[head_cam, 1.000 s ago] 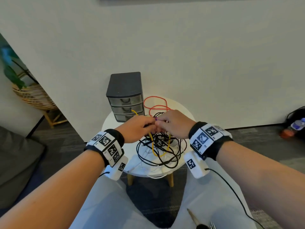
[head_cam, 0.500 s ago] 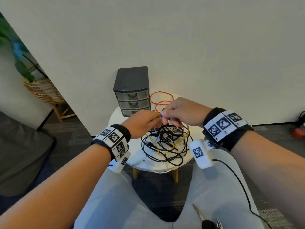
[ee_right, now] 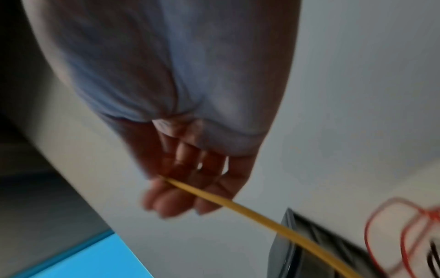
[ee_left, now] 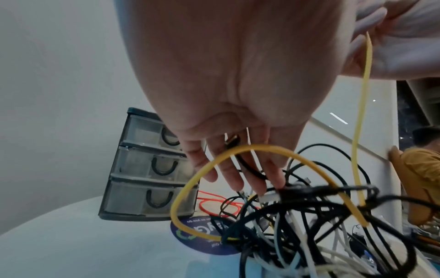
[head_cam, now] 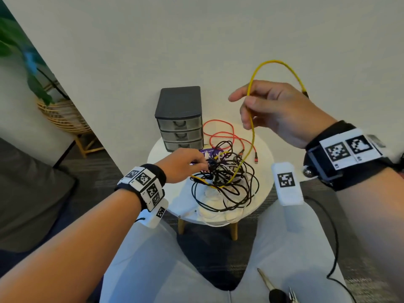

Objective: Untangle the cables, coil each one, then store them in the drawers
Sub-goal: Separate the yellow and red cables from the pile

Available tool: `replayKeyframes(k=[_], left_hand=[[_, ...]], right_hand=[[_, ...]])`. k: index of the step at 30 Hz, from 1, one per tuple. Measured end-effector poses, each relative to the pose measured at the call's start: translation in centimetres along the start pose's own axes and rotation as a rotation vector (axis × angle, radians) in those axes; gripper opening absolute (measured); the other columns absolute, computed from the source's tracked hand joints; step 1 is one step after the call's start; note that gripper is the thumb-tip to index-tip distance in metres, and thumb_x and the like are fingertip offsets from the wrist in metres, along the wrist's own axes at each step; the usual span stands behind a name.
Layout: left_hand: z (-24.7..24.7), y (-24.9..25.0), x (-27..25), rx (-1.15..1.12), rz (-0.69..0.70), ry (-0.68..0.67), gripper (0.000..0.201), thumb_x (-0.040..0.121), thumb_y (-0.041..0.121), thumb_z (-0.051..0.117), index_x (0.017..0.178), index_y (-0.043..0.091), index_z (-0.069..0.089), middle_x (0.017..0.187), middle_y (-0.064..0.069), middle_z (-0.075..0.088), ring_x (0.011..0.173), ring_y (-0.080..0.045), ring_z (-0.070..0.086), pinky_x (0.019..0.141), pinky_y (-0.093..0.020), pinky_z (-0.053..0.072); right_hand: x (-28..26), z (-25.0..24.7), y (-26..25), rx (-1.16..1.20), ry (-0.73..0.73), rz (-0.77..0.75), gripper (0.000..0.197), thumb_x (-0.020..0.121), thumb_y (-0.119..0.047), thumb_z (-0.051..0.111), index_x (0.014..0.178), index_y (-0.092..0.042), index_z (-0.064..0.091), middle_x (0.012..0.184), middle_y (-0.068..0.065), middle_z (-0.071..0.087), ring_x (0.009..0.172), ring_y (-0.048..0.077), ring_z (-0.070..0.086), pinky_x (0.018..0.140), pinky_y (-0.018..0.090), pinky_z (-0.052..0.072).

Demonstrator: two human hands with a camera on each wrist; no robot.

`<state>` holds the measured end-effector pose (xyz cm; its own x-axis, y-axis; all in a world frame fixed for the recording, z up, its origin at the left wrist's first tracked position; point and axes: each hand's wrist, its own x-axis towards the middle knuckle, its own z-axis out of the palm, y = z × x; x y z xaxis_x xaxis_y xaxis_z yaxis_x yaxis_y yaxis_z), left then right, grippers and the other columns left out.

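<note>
Up high, right hand pinches 1 yellow cable; left hand fingers grip black tangle; 3 drawers.

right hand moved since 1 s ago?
Yes. The right hand has risen off the cable tangle, up and right of the drawer unit, drawing the yellow cable up with it.

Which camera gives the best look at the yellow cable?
The head view: the yellow cable runs whole from the right hand into the tangle. The left wrist view shows only its lower loop; the right wrist view, one blurred stretch.
</note>
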<state>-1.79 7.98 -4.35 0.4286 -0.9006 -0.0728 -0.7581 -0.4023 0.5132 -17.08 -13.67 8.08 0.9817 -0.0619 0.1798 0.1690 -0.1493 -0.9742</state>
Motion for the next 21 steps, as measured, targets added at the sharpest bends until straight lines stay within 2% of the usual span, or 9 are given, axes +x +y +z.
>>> replayKeyframes(k=[2, 4, 6, 9, 11, 13, 15, 19, 21], left_hand=[[-0.3, -0.2, -0.5, -0.003, 0.007, -0.013, 0.015, 0.099, 0.035, 0.063, 0.100, 0.024, 0.073, 0.106, 0.010, 0.061, 0.096, -0.002, 0.056, 0.086, -0.020, 0.044], [-0.5, -0.1, -1.1, 0.073, 0.011, -0.129, 0.014, 0.094, 0.041, 0.069, 0.097, 0.028, 0.074, 0.118, 0.009, 0.057, 0.107, -0.007, 0.054, 0.095, -0.027, 0.043], [-0.5, 0.2, -1.5, 0.241, 0.017, -0.254, 0.017, 0.088, 0.048, 0.073, 0.095, 0.033, 0.074, 0.126, 0.011, 0.053, 0.114, -0.009, 0.049, 0.099, -0.031, 0.041], [-0.4, 0.8, -1.5, 0.377, 0.015, -0.312, 0.015, 0.084, 0.049, 0.078, 0.085, 0.036, 0.070, 0.132, 0.010, 0.049, 0.118, -0.014, 0.047, 0.100, -0.038, 0.043], [-0.4, 0.9, -1.6, 0.377, 0.005, -0.339, 0.022, 0.080, 0.055, 0.079, 0.083, 0.035, 0.071, 0.135, 0.010, 0.047, 0.119, -0.015, 0.047, 0.100, -0.041, 0.044], [-0.3, 1.2, -1.8, 0.370, 0.011, -0.352, 0.035, 0.073, 0.067, 0.078, 0.086, 0.036, 0.071, 0.138, 0.012, 0.043, 0.121, -0.016, 0.045, 0.101, -0.041, 0.043], [0.1, 1.9, -2.2, 0.408, 0.037, -0.375, 0.043, 0.069, 0.075, 0.075, 0.087, 0.037, 0.065, 0.140, 0.012, 0.039, 0.123, -0.018, 0.042, 0.103, -0.041, 0.039], [1.3, 3.4, -2.2, 0.666, 0.073, -0.417, 0.048, 0.068, 0.069, 0.079, 0.092, 0.035, 0.054, 0.149, 0.002, 0.030, 0.129, -0.025, 0.034, 0.106, -0.047, 0.035], [2.1, 3.5, -2.0, 0.760, 0.058, -0.401, 0.050, 0.073, 0.059, 0.082, 0.105, 0.031, 0.054, 0.154, -0.002, 0.024, 0.132, -0.028, 0.032, 0.104, -0.048, 0.037]], right_hand=[[-0.1, -0.4, -0.1, -0.186, 0.059, 0.067, 0.020, 0.104, -0.003, 0.048, 0.114, -0.002, 0.065, 0.082, 0.016, 0.069, 0.073, 0.025, 0.069, 0.069, 0.032, 0.058], [-0.2, -0.7, 0.1, -0.323, 0.097, 0.137, 0.018, 0.103, -0.004, 0.050, 0.109, -0.002, 0.067, 0.085, 0.017, 0.073, 0.076, 0.028, 0.074, 0.066, 0.031, 0.059], [-0.3, -0.6, 0.5, -0.385, 0.099, 0.212, 0.017, 0.103, -0.004, 0.051, 0.106, -0.001, 0.067, 0.084, 0.016, 0.075, 0.077, 0.029, 0.075, 0.060, 0.027, 0.059], [-0.2, 0.1, 1.5, -0.429, 0.080, 0.306, 0.016, 0.103, -0.004, 0.051, 0.103, -0.001, 0.067, 0.080, 0.014, 0.075, 0.073, 0.025, 0.075, 0.055, 0.023, 0.056], [-0.2, 0.3, 2.3, -0.432, 0.090, 0.355, 0.016, 0.103, -0.005, 0.051, 0.103, 0.001, 0.066, 0.081, 0.016, 0.074, 0.070, 0.024, 0.075, 0.054, 0.023, 0.055], [-0.2, 0.4, 3.2, -0.402, 0.103, 0.391, 0.017, 0.103, -0.005, 0.051, 0.104, 0.003, 0.066, 0.081, 0.017, 0.073, 0.068, 0.023, 0.074, 0.054, 0.024, 0.056], [-0.1, 0.6, 4.0, -0.324, 0.109, 0.415, 0.017, 0.103, -0.004, 0.051, 0.107, 0.004, 0.065, 0.081, 0.017, 0.071, 0.068, 0.024, 0.071, 0.055, 0.027, 0.057], [0.2, 0.9, 5.2, -0.193, 0.185, 0.450, 0.019, 0.103, -0.005, 0.050, 0.113, 0.005, 0.064, 0.078, 0.015, 0.066, 0.060, 0.019, 0.064, 0.051, 0.024, 0.052], [0.5, 1.0, 6.0, -0.203, 0.254, 0.470, 0.022, 0.104, -0.008, 0.049, 0.114, 0.006, 0.063, 0.074, 0.011, 0.063, 0.056, 0.018, 0.057, 0.049, 0.026, 0.048]])
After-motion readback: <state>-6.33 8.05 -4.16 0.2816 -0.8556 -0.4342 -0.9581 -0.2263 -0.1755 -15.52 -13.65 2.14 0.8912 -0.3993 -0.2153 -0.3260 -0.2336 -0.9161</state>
